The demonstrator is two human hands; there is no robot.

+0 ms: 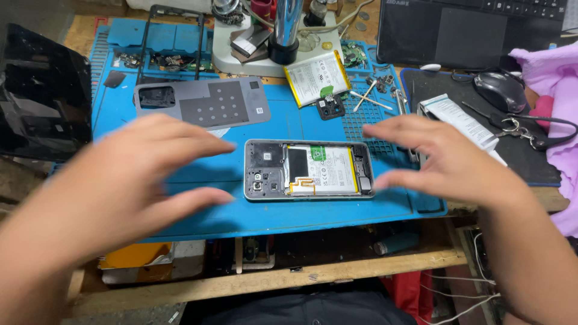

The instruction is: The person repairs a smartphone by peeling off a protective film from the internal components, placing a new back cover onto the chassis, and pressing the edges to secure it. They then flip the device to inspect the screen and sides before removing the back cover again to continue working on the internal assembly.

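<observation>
Presently, an opened phone (pixel 309 170) is being approached from both sides on the blue work mat (pixel 283 210) that is covering the table. It is lying face down between the two hands, its back cover already off, so that the battery and the boards inside are being shown.

- Left hand (pixel 129 180): being held spread open, thumb and fingers parted, fingertips just short of the phone's near end. Nothing is being gripped. Blurred by motion.
- Right hand (pixel 445 159): likewise being held open, fingers stretched toward the phone's other end, not quite touching as far as can be told. Nothing is being held.

Beyond the left hand, the removed grey back cover (pixel 201 103) is lying inner side up. Beyond the gap between the hands, a loose spare battery (pixel 317 77) is resting tilted beside the base of a microscope stand (pixel 283 36), with a small black component (pixel 330 107) and some cotton swabs (pixel 368 96) nearby. Past the right hand, a folded white leaflet (pixel 459 120), a computer mouse (pixel 501 90) and a laptop (pixel 475 30) are being kept. A dark panel (pixel 42 90) is lying left of the left hand.

Judged from the layout, disassembly is well along: the cover is off and the interior exposed. A battery is seated in the frame; whether it is connected cannot be told. Closing up is not yet done.
</observation>
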